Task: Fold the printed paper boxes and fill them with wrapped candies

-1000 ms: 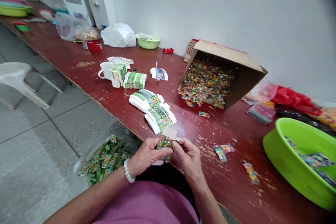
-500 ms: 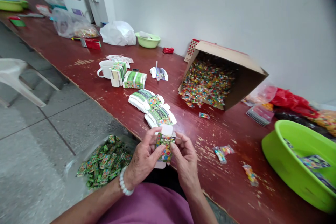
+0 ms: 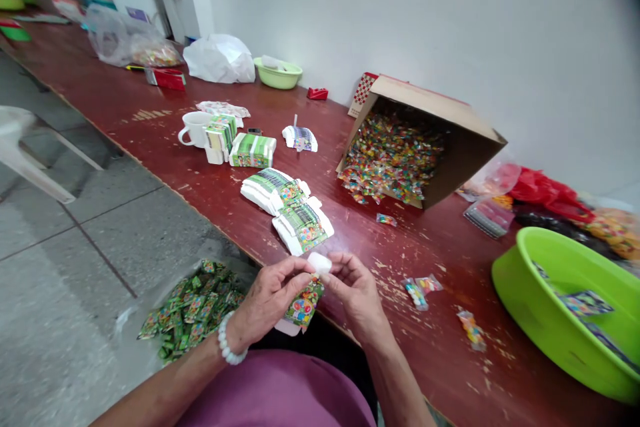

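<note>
A small green printed candy box [image 3: 304, 305] hangs between my hands at the table's front edge, its white end flap up. My left hand [image 3: 270, 297], with a pale bead bracelet on the wrist, pinches its upper left side. The fingers of my right hand [image 3: 356, 290] are closed on the white flap at the upper right. Just beyond lie two fanned stacks of flat green boxes [image 3: 303, 225]. Bundled green boxes [image 3: 253, 150] are farther back beside a white mug [image 3: 195, 129].
A tipped cardboard carton [image 3: 463, 167] spills wrapped candies [image 3: 393, 157] onto the red table. Several loose candy packets [image 3: 470, 330] lie at right, near a green basin [image 3: 520, 293]. Below left, a clear bag of filled green boxes [image 3: 195, 307] rests by the floor. A white plastic chair [image 3: 40, 157] stands at left.
The candy box has tilted and dropped slightly to the left. My fingers have moved from its sides up to the top flap, which is now bent over.
</note>
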`<control>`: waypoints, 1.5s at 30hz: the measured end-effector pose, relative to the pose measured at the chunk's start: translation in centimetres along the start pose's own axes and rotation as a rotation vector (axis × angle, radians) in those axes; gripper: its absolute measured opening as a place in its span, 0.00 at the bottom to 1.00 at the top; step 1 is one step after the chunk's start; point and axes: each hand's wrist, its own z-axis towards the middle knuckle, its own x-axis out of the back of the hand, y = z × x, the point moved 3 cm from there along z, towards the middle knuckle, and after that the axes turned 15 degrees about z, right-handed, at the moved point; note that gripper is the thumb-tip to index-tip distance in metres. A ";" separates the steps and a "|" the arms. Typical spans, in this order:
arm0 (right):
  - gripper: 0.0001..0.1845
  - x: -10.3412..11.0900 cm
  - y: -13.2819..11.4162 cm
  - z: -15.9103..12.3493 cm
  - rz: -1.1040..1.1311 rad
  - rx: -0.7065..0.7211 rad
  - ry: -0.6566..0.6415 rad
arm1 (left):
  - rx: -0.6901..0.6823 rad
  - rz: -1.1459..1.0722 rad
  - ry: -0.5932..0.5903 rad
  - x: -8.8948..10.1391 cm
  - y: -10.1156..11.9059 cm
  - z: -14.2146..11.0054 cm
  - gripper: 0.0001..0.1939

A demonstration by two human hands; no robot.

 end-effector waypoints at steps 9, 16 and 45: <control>0.05 0.3 -0.4 -0.6 -0.311 0.306 -0.063 | 0.253 -0.575 -0.170 -1.1 -0.1 0.0 0.26; 0.09 -0.3 -1.4 -1.0 -0.414 0.260 -0.247 | 0.309 -0.439 -0.179 -1.9 0.3 0.0 0.26; 0.11 2.3 -1.4 2.3 -0.732 0.206 -0.138 | 0.249 -0.436 -0.187 -1.8 -0.9 -0.7 0.27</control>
